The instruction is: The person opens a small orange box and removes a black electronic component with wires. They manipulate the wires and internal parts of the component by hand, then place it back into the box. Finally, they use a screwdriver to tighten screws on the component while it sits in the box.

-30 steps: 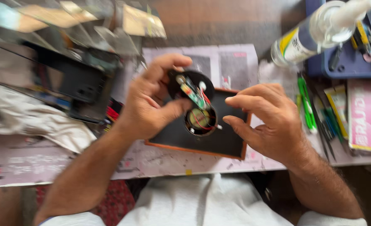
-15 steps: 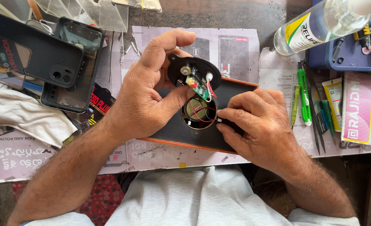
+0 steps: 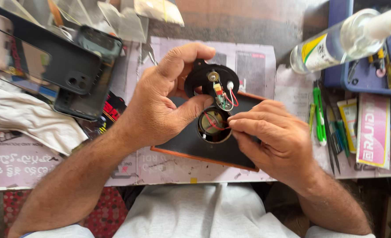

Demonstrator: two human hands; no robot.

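Observation:
My left hand [image 3: 158, 105] grips a round black plastic part [image 3: 209, 79] with a small circuit board and red and white wires. Below it sits a round open housing [image 3: 214, 125] with red wire inside, resting on a black mat with an orange edge [image 3: 191, 147]. My right hand [image 3: 277, 136] pinches with thumb and fingertips at the right rim of that housing, where the wires run. Whether it grips a wire or the rim is hidden by the fingers.
Dark phone cases [image 3: 78, 72] and a white cloth [image 3: 25, 119] lie at the left. A clear plastic bottle [image 3: 332, 42] lies on its side at the upper right over a blue tray [image 3: 363, 75]. Green pens and tools [image 3: 318, 117] lie right of the mat. Newspaper [image 3: 248, 57] covers the table.
The view has steadied and moved closer. My left hand has lifted the round black part a little further from the housing; my right fingertips have slid to the housing's rim.

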